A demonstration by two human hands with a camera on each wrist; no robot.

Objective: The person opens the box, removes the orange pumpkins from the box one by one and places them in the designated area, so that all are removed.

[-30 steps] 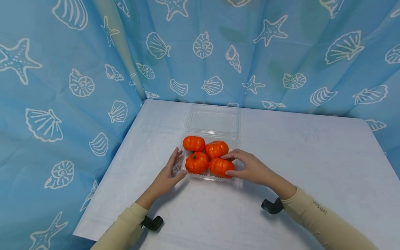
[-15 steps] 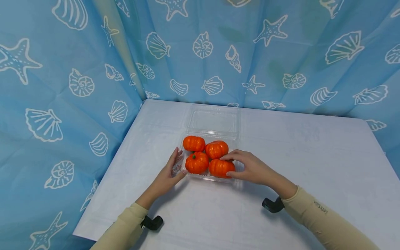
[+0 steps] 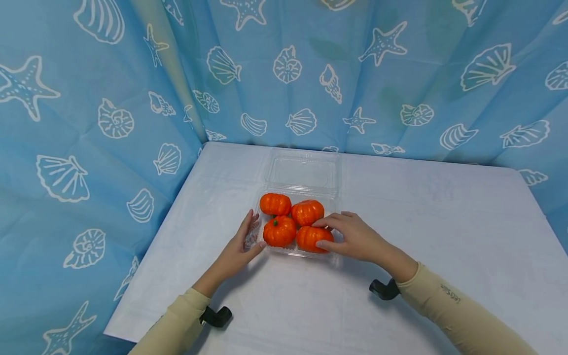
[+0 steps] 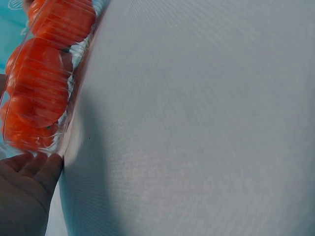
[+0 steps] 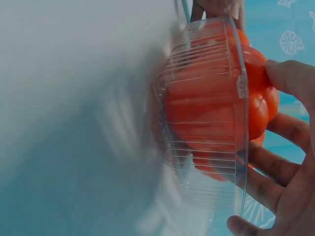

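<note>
Several orange toy pumpkins sit in a clear plastic clamshell box (image 3: pixel 290 253), in two rows. My right hand (image 3: pixel 357 239) holds the front right pumpkin (image 3: pixel 308 238), thumb on its near side and fingers at its far side; the right wrist view shows this pumpkin (image 5: pixel 261 93) standing above the rim. A front left pumpkin (image 3: pixel 279 231) has a green stem. Behind lie the back left pumpkin (image 3: pixel 275 203) and back right pumpkin (image 3: pixel 307 212). Fingers extended, my left hand (image 3: pixel 231 256) rests against the box's left end; its fingertips touch the wall in the left wrist view.
The box's clear lid (image 3: pixel 303 170) lies folded back, away from me, near the table's far edge. A white cloth covers the table (image 3: pixel 443 236). Blue curtains (image 3: pixel 266 88) with shell prints hang behind and at the left.
My right hand has shifted slightly left, its thumb now further over the front right pumpkin, which moved a little with it. The left hand has stayed in place.
</note>
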